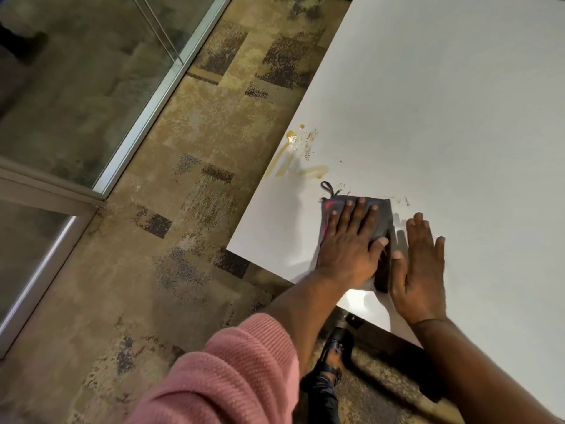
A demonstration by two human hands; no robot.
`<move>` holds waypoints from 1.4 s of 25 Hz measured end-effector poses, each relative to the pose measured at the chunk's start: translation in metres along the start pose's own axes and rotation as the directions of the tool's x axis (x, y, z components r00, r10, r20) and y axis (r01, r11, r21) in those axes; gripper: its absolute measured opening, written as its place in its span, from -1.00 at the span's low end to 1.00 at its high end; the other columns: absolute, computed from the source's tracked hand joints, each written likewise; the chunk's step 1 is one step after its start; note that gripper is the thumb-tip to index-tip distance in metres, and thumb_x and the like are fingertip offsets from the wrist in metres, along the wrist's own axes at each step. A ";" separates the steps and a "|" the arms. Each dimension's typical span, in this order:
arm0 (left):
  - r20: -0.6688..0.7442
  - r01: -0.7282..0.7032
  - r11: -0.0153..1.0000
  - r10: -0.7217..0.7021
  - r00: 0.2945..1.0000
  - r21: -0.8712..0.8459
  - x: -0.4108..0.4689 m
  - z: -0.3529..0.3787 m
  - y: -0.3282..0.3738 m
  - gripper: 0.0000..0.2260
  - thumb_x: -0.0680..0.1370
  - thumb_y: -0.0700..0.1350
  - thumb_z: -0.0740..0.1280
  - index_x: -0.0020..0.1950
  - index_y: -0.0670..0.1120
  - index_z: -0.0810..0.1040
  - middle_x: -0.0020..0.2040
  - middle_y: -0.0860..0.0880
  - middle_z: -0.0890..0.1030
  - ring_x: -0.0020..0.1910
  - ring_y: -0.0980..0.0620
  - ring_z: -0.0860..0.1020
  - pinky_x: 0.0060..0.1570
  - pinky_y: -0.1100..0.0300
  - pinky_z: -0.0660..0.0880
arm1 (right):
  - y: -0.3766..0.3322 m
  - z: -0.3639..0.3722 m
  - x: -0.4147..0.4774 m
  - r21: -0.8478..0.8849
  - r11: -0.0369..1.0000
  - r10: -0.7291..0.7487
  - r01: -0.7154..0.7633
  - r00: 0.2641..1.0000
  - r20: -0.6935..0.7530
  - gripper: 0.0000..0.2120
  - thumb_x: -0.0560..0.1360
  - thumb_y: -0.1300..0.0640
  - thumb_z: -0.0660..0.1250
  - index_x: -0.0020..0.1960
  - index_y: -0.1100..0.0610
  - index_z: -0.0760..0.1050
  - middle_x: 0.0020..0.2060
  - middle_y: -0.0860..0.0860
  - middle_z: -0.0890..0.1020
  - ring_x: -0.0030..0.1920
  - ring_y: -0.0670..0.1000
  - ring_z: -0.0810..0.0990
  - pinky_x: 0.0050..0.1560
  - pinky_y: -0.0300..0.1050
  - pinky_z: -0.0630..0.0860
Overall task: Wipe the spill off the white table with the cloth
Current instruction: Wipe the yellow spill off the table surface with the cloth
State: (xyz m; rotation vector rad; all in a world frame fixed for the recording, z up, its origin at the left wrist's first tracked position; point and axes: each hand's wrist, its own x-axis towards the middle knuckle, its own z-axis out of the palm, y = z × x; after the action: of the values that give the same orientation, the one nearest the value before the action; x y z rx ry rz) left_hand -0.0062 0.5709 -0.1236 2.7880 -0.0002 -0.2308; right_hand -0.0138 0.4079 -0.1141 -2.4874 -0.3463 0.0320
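Pink sleeve (232, 371) nearest, two hands on one bench (443, 117).
Left hand (345, 246), fingers apart, presses one cloth (380, 215); right hand (419, 270) lies flat, fingers together; one spill (293, 157) beyond.

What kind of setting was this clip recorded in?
Probably an office or meeting room. Patterned carpet tiles cover the floor, a metal-framed glass partition runs beside them, and the large plain white table looks like a conference table.

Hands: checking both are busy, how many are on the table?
2: left hand flat on the cloth; right hand flat on the bare table beside it.
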 end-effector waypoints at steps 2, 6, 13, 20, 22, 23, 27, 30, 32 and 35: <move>-0.060 0.058 0.996 -0.062 0.996 -0.064 -0.017 -0.010 -0.028 -0.37 0.70 0.18 0.00 0.71 -0.03 -0.03 0.72 -0.08 -0.05 0.70 -0.09 -0.13 0.65 -0.08 -0.26 | -0.012 0.006 0.004 -0.048 0.999 -0.007 0.009 0.999 0.038 -0.39 0.69 -0.08 0.00 0.65 0.20 0.15 0.65 0.16 0.19 0.67 0.03 0.05 0.66 0.19 -0.08; -0.069 0.222 0.974 -0.219 0.973 0.043 -0.052 -0.019 -0.108 -0.35 0.71 0.19 -0.05 0.70 -0.13 -0.07 0.72 -0.12 -0.09 0.70 -0.11 -0.14 0.66 -0.13 -0.14 | -0.057 0.039 0.020 -0.193 0.981 -0.005 0.035 0.989 0.151 -0.36 0.67 -0.10 0.05 0.64 0.22 0.21 0.64 0.19 0.22 0.65 0.17 0.16 0.63 0.25 0.04; -0.044 0.193 0.974 -0.189 0.981 0.115 -0.045 -0.012 -0.138 -0.32 0.71 0.21 -0.05 0.70 -0.18 -0.05 0.71 -0.17 -0.02 0.70 -0.14 -0.08 0.66 -0.17 -0.05 | -0.063 0.072 0.021 -0.437 0.900 0.107 -0.010 0.974 0.199 -0.30 0.69 -0.34 -0.10 0.71 0.00 -0.03 0.69 0.06 -0.01 0.69 0.12 -0.08 0.63 0.32 -0.14; -0.064 0.212 0.964 -0.204 0.977 0.163 -0.044 -0.012 -0.135 -0.32 0.71 0.20 -0.07 0.69 -0.21 -0.01 0.70 -0.20 0.04 0.70 -0.17 0.00 0.64 -0.20 0.04 | -0.021 0.047 0.029 -0.441 0.876 0.272 -0.194 0.955 0.120 -0.33 0.69 -0.32 -0.15 0.71 -0.04 -0.10 0.70 -0.02 -0.09 0.69 0.04 -0.19 0.63 0.32 -0.12; -0.093 0.212 0.967 -0.200 0.975 0.142 -0.043 -0.009 -0.138 -0.32 0.71 0.20 -0.05 0.69 -0.21 -0.02 0.71 -0.18 0.03 0.70 -0.16 -0.02 0.65 -0.18 0.01 | -0.019 0.050 0.050 -0.437 0.871 0.298 -0.224 0.948 0.108 -0.30 0.67 -0.35 -0.15 0.71 -0.03 -0.10 0.70 -0.01 -0.09 0.69 0.04 -0.19 0.62 0.33 -0.11; -0.107 0.204 0.970 -0.191 0.976 0.133 -0.043 -0.008 -0.138 -0.33 0.71 0.20 -0.04 0.69 -0.20 -0.02 0.71 -0.18 0.02 0.70 -0.15 -0.03 0.65 -0.17 -0.01 | -0.020 0.050 0.060 -0.436 0.871 0.300 -0.226 0.948 0.108 -0.28 0.66 -0.38 -0.13 0.71 -0.04 -0.10 0.70 -0.01 -0.10 0.69 0.05 -0.19 0.62 0.34 -0.12; -0.120 0.195 0.974 -0.181 0.976 0.119 -0.043 -0.005 -0.139 -0.33 0.71 0.19 0.00 0.70 -0.19 -0.02 0.71 -0.16 0.01 0.70 -0.13 -0.05 0.65 -0.18 -0.02 | -0.045 0.068 0.099 -0.399 0.901 0.237 -0.169 0.963 0.126 -0.17 0.58 -0.52 -0.05 0.70 -0.12 -0.10 0.70 0.00 -0.11 0.69 0.12 -0.17 0.60 0.29 -0.25; -0.076 0.205 0.969 -0.196 0.978 0.140 -0.042 -0.008 -0.138 -0.32 0.70 0.20 -0.01 0.70 -0.19 -0.02 0.71 -0.17 0.00 0.71 -0.13 -0.07 0.65 -0.18 -0.03 | -0.074 0.091 0.104 -0.399 0.917 0.103 -0.026 0.979 0.173 -0.27 0.64 -0.38 -0.03 0.71 -0.09 -0.07 0.70 0.06 -0.04 0.69 0.15 -0.13 0.62 0.35 -0.12; -0.043 0.203 0.969 -0.199 0.979 0.139 -0.042 -0.012 -0.137 -0.32 0.70 0.20 -0.03 0.70 -0.19 -0.03 0.71 -0.16 -0.03 0.70 -0.12 -0.09 0.65 -0.18 -0.05 | -0.077 0.096 0.089 -0.382 0.921 0.014 0.075 0.975 0.224 -0.32 0.66 -0.25 -0.02 0.71 -0.07 -0.11 0.70 0.05 -0.04 0.69 0.14 -0.11 0.61 0.36 -0.02; -0.028 0.208 0.970 -0.207 0.978 0.121 -0.042 -0.016 -0.137 -0.32 0.70 0.21 -0.04 0.70 -0.19 -0.04 0.71 -0.16 -0.04 0.70 -0.13 -0.09 0.63 -0.18 -0.07 | -0.056 0.083 0.072 -0.402 0.903 -0.054 0.152 0.968 0.244 -0.33 0.66 -0.19 -0.04 0.71 -0.05 -0.11 0.70 0.02 -0.04 0.69 0.10 -0.10 0.61 0.35 0.00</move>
State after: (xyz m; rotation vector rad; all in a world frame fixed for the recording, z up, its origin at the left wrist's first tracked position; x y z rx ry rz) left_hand -0.0490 0.7059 -0.1484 2.9131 0.2919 -0.2696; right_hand 0.0330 0.5182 -0.1442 -2.8936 -0.6413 0.2239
